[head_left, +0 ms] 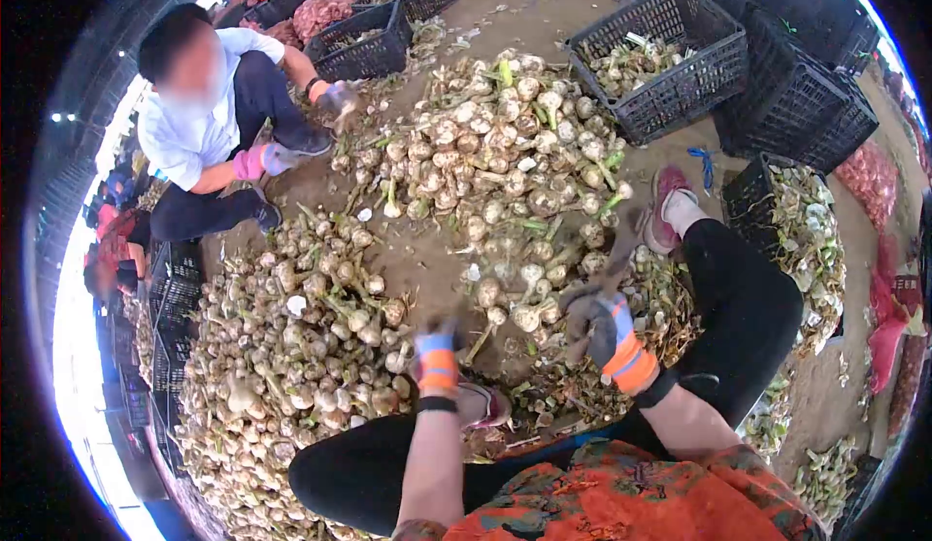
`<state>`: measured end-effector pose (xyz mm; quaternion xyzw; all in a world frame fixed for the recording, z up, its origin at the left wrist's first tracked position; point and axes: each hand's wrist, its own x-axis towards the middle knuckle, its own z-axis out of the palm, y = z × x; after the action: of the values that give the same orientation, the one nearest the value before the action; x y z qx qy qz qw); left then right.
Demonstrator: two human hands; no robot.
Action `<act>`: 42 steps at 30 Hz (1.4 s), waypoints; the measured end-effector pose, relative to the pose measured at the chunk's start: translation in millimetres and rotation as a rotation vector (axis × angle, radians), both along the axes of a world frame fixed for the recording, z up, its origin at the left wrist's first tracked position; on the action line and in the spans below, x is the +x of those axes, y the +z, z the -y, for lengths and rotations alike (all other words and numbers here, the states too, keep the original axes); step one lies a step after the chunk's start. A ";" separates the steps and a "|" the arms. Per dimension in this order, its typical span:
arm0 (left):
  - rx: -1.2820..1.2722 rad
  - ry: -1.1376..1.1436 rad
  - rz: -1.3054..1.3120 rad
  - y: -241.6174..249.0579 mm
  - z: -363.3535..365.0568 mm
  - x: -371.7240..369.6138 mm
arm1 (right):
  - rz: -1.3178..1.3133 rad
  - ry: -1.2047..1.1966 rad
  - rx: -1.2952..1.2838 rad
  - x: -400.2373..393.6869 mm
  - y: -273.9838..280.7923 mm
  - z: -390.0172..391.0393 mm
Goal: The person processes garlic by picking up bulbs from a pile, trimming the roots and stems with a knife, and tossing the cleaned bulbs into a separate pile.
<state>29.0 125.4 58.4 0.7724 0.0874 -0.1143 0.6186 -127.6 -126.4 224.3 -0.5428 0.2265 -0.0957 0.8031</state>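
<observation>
My left hand, in a dark-palmed glove with an orange and blue cuff, is smeared by motion at the edge of the left garlic pile. A garlic bulb with its stalk lies just to its right. My right hand, gloved alike, has its fingers curled in over the trimmings heap between my legs. A dark blurred shape stretches up from it; I cannot tell what it holds. Ahead lies another pile of garlic bulbs, several with green stalks.
A co-worker in gloves squats at the left beside the piles. Black crates with trimmings stand at the back right, and another crate at the back left. Red mesh sacks lie at the right. Stacked crates edge the left pile.
</observation>
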 end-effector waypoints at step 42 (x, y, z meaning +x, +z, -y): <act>0.455 -0.554 0.362 204.3 38.2 -104.3 | -0.660 0.713 -1.099 17.0 -24.5 -18.0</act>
<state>-75.3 87.2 262.7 0.8916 -0.2116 -0.1166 0.3830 -110.6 -108.4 199.8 -0.9084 0.1856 0.2402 0.2874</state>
